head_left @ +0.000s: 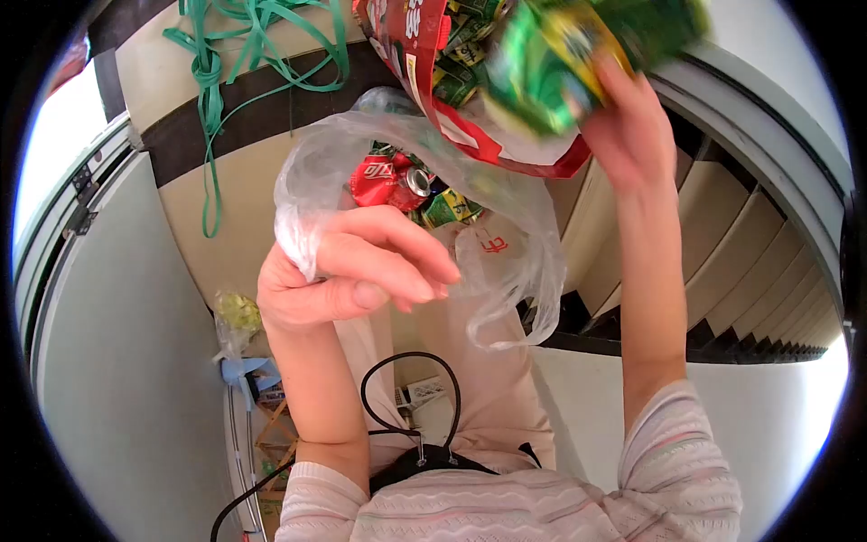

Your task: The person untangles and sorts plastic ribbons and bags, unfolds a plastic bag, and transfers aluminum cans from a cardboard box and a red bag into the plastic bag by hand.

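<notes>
A clear plastic bag [316, 167] hangs open from my left hand [361, 266], its handle looped around the hand between thumb and fingers. Inside it lie a crushed red can [375, 183] and several green and yellow cans [449, 208]. My right hand [629, 126], at the upper right, grips green crushed cans [564, 68], blurred by motion; their exact number is unclear. Just behind and below them stands a red bag [411, 54] with more green cans [454, 83] inside.
Green strapping [209, 81] lies tangled on the tiled floor at upper left. A grey door panel [135, 334] stands at the left, near a small bag with something yellow-green [238, 310]. A black cord [364, 388] loops at my waist. Dark slats curve along the right.
</notes>
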Motion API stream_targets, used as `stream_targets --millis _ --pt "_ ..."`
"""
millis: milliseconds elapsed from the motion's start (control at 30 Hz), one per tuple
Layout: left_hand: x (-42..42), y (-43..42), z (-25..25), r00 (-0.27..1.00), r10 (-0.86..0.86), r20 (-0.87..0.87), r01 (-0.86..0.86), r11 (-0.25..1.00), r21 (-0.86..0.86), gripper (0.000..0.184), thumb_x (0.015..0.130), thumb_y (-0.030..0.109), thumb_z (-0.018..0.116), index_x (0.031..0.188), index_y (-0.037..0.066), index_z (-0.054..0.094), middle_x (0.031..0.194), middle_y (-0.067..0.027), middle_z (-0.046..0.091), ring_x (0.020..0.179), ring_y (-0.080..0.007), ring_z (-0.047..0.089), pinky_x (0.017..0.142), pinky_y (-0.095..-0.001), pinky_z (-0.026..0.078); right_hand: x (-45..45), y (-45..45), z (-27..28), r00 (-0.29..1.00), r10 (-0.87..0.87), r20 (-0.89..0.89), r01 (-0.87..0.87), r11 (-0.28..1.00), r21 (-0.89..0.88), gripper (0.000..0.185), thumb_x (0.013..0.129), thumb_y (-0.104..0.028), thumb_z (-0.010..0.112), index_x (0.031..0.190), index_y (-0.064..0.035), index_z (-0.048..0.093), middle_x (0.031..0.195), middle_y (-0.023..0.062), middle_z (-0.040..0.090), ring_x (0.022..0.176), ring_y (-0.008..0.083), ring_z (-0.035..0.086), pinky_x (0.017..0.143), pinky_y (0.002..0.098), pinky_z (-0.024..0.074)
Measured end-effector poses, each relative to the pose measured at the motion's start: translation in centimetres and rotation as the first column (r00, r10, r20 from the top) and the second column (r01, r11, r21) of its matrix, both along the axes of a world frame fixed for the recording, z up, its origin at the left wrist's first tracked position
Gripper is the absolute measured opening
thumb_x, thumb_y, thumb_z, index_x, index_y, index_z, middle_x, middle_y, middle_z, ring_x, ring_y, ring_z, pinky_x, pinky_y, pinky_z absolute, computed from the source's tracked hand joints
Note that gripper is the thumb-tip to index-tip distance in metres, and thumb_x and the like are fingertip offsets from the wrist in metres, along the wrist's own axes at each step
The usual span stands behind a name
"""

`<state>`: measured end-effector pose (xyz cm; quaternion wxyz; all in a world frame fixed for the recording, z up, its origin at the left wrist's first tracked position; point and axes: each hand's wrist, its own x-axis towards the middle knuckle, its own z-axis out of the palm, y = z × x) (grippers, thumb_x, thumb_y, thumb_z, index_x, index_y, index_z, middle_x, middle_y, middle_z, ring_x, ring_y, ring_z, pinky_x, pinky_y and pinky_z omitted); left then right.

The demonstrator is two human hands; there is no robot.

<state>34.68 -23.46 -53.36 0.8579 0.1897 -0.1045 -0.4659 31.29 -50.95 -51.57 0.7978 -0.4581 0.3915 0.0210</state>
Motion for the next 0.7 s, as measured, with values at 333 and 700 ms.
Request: stream_targets --millis 333,700 --pt "-0.2 -0.6 0.0 1.000 -0.007 -0.013 0.006 0.994 -0.108 0.022 0.083 0.009 0.049 0.092 -0.008 0.061 0.099 -0.0308 0.054 0.077 -0.0313 0.060 0.066 -0.0346 0.049 -15.0 10.1 -3.3 0.547 0.558 -0.625 -0.836 0.409 -0.366 0.030 0.075 -0.007 0.058 0.104 -0.0029 0.058 0.097 0.0133 0.060 0.088 0.0240 0.059 0.076 0.0294 0.0463" --pt "0.2 -0.5 0.0 0.997 -0.052 -0.055 0.047 0.995 -0.093 0.023 0.082 0.008 0.050 0.094 -0.008 0.062 0.101 -0.0297 0.054 0.080 -0.0304 0.059 0.071 -0.0359 0.048 5.9 -0.7 -10.0 0.705 0.446 -0.552 -0.613 -0.009 -0.790 0.052 0.070 -0.011 0.065 0.118 -0.0029 0.046 0.114 0.0160 0.052 0.104 0.0309 0.051 0.087 0.0429 0.0412"
